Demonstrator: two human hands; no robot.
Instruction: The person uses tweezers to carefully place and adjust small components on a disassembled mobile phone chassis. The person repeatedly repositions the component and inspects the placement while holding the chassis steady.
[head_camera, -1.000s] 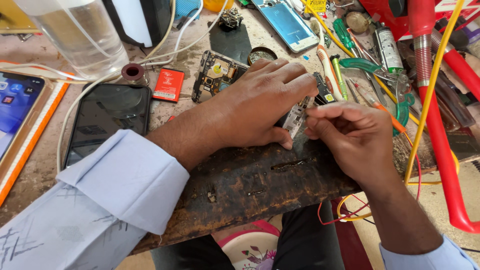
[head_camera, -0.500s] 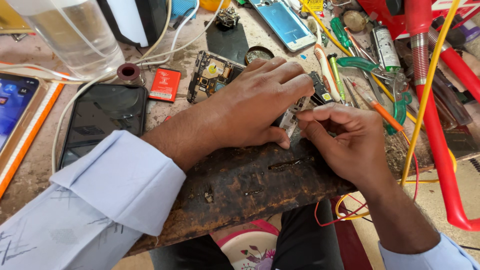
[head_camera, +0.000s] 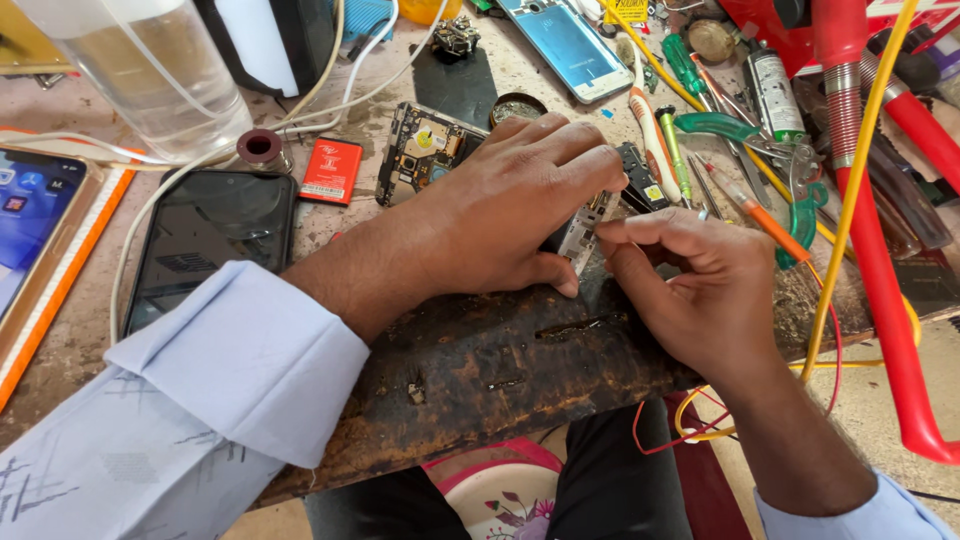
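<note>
Both hands meet mid-bench: left hand (head_camera: 520, 205) clamps a small circuit board (head_camera: 580, 232) against the scorched wooden block (head_camera: 500, 350), right hand (head_camera: 690, 285) pinches its 3 o'clock edge. Since a second ago both hands shifted slightly toward 9 o'clock, grip unchanged, so work stays on that board. Black phone (head_camera: 205, 245) lies at 9 o'clock, screwdrivers (head_camera: 655, 140) at 1 o'clock.

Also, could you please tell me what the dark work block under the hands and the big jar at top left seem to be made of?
The work block looks like old wood: dark, matt, scorched, with cracks and gouges. The jar seems clear plastic or glass: see-through, glossy, and which of the two cannot be told.
</note>
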